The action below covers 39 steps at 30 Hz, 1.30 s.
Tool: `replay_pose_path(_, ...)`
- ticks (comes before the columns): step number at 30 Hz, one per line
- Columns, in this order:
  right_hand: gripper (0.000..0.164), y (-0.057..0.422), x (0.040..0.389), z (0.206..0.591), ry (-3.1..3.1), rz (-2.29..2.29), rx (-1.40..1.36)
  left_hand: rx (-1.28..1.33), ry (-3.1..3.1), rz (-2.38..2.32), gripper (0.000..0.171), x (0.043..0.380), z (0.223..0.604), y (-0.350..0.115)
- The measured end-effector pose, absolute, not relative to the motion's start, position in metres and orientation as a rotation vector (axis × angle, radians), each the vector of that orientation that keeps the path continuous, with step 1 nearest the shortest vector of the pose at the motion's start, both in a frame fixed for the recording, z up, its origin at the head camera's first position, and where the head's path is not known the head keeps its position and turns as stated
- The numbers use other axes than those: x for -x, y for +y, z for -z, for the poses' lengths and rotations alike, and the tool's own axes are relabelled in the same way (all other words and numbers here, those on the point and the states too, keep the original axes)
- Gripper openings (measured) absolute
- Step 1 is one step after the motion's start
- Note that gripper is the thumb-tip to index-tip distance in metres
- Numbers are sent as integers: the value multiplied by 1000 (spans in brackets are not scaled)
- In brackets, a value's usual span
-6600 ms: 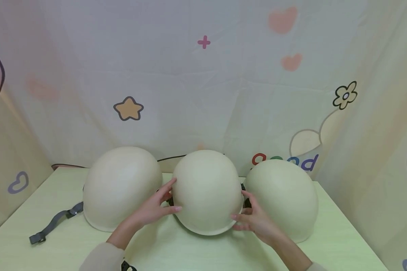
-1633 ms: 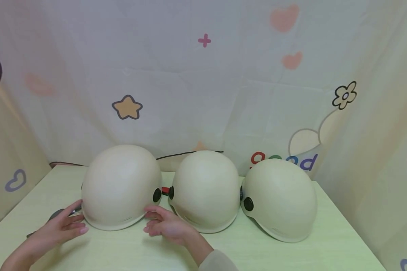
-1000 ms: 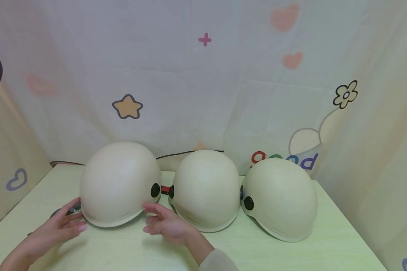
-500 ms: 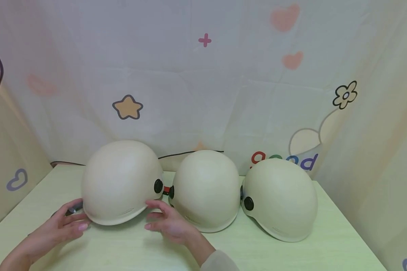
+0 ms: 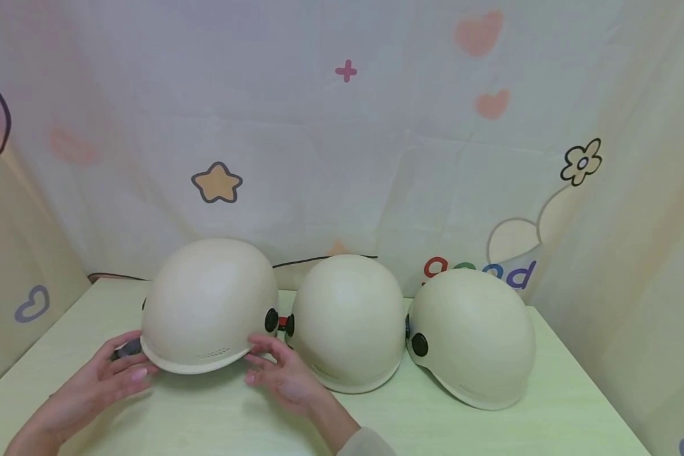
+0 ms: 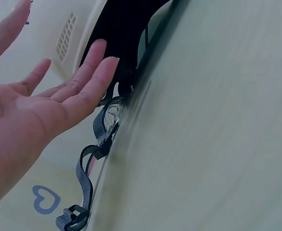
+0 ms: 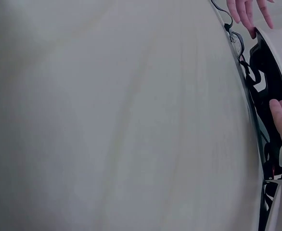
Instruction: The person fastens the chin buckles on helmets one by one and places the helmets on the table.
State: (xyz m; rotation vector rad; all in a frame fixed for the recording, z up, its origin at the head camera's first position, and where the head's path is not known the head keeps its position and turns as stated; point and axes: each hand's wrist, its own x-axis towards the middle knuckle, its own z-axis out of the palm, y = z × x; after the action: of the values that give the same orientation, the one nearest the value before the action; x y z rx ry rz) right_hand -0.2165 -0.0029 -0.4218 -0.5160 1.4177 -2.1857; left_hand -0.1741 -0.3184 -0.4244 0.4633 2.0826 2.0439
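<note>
A cream helmet stands at the left of a row of three, its front rim tipped up from the table. My left hand is at its left edge, fingers mostly straight, and in the left wrist view the fingertips overlap the dark inside under the rim. On the other side my right hand touches the lower right rim with its fingertips. A grey strap with a clear buckle trails from the helmet's left side. The right wrist view shows the dark lining between both hands.
Two more cream helmets, the middle one and the right one, stand close by on the pale green table. A red buckle shows between the left and middle helmets. A printed cloth hangs behind.
Earlier both hands were at the middle helmet; now they are at the left one. Over the last second its front rim has risen. The middle and right helmets have been turned, showing black side buttons.
</note>
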Motion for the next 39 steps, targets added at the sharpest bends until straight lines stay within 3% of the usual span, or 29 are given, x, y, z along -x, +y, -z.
replay_pose_path(10, 57, -1, 215, 419, 1413, 2186, 546, -655, 1868, -2209, 46, 177, 428, -317)
replay_pose_path(39, 54, 9, 216, 406, 1735, 2179, 464, -566, 1842, -2298, 43, 180, 429, -307)
